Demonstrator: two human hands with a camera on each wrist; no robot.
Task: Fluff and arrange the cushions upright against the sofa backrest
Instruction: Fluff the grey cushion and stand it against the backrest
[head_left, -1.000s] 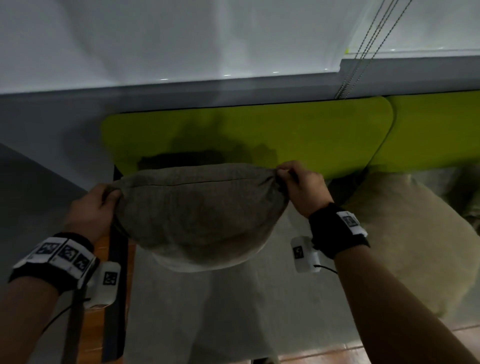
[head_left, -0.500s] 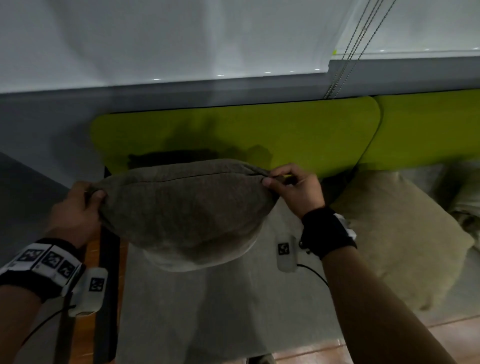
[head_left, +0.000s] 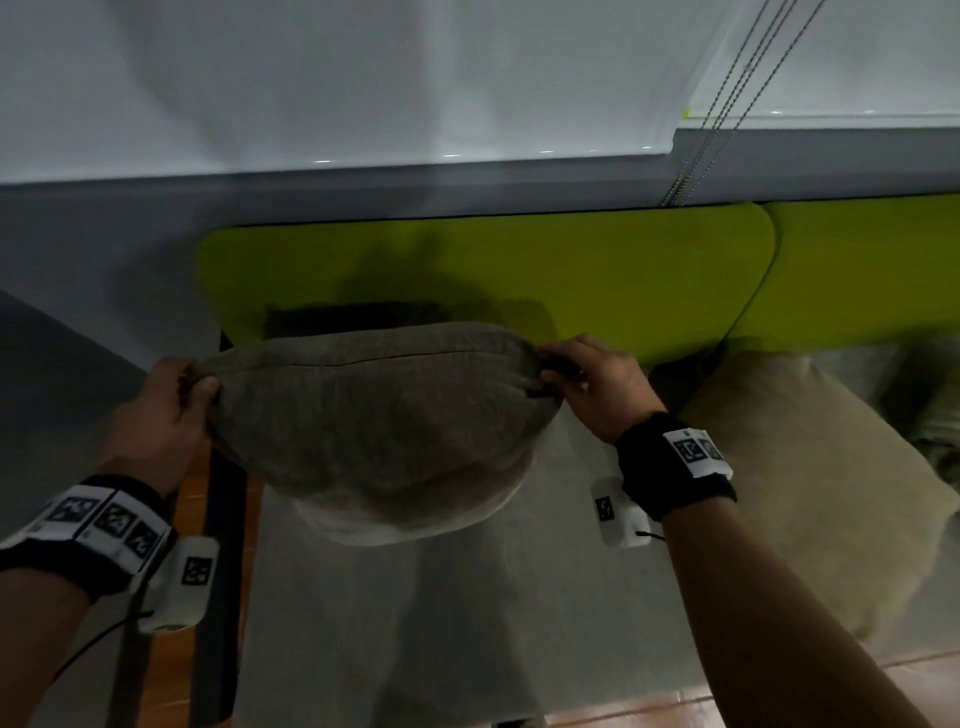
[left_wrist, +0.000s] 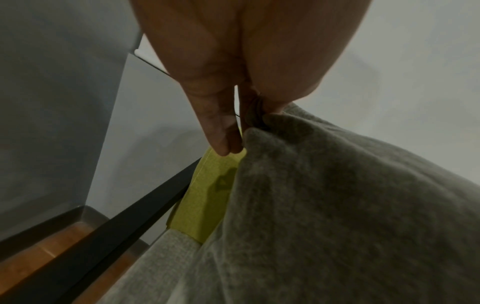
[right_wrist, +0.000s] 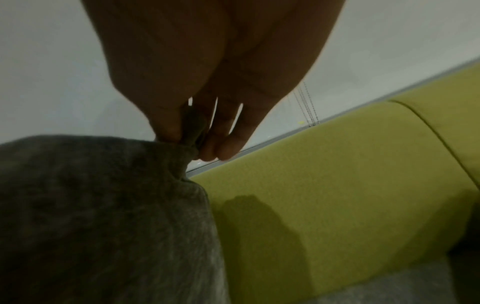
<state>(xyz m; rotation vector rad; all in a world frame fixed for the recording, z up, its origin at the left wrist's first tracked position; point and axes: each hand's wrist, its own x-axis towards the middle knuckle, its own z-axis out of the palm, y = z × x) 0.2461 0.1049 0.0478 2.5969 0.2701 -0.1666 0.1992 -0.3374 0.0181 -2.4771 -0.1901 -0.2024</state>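
A grey-brown cushion (head_left: 374, 415) hangs in the air over the left end of the sofa seat (head_left: 493, 613), a little in front of the lime-green backrest (head_left: 597, 275). My left hand (head_left: 171, 410) pinches its upper left corner (left_wrist: 262, 123). My right hand (head_left: 587, 379) pinches the upper right corner (right_wrist: 189, 142) between thumb and fingers. The cushion's (right_wrist: 103, 216) lower part bulges downward, clear of the seat. A second, beige cushion (head_left: 810, 483) leans against the backrest to the right.
A dark sofa frame bar (head_left: 218, 571) runs down the seat's left edge, with wooden floor (head_left: 192, 519) beside it. A grey wall and white blind (head_left: 363, 83) rise behind the sofa; blind cords (head_left: 727, 93) hang at upper right. Another cushion (head_left: 940, 395) shows at the far right edge.
The cushion and both hands have stayed at about the same height with the same corner grips. My view has shifted slightly left and back, so the beige cushion sits differently in frame.
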